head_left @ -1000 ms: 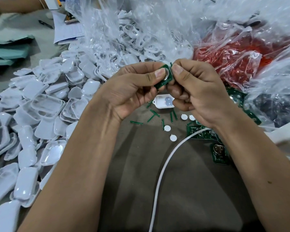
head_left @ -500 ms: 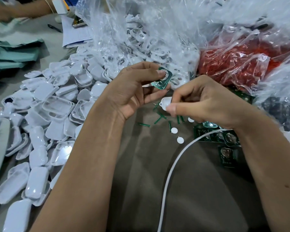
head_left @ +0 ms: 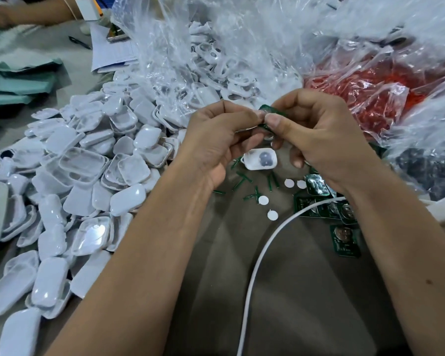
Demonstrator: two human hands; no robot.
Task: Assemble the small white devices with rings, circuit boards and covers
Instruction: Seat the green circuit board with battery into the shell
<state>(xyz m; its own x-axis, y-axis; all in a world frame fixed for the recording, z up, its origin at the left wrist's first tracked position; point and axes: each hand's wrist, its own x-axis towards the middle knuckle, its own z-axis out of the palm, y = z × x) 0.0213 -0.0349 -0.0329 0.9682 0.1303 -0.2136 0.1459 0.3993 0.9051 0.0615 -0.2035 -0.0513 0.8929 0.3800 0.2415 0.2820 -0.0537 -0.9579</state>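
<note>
Above the table's middle, my left hand (head_left: 224, 134) and my right hand (head_left: 316, 134) meet, both pinching one small green circuit board (head_left: 265, 109) between thumbs and fingertips; most of the board is hidden by my fingers. Just below them an open white device shell (head_left: 259, 159) lies on the table with dark round parts inside. Small white discs (head_left: 263, 200) and thin green strips (head_left: 244, 176) are scattered under it. More green circuit boards (head_left: 344, 240) lie to the right, beneath my right wrist.
A large heap of white covers (head_left: 88, 176) fills the left side. Clear plastic bags (head_left: 216, 47) of white parts stand behind my hands, a bag of red parts (head_left: 365, 93) at right. A white cable (head_left: 257, 265) crosses the brown table. Another person's arm (head_left: 23, 11) is far left.
My right hand, which had dropped down toward the white shell half a second ago, has come back up and pinches the board together with my left hand.
</note>
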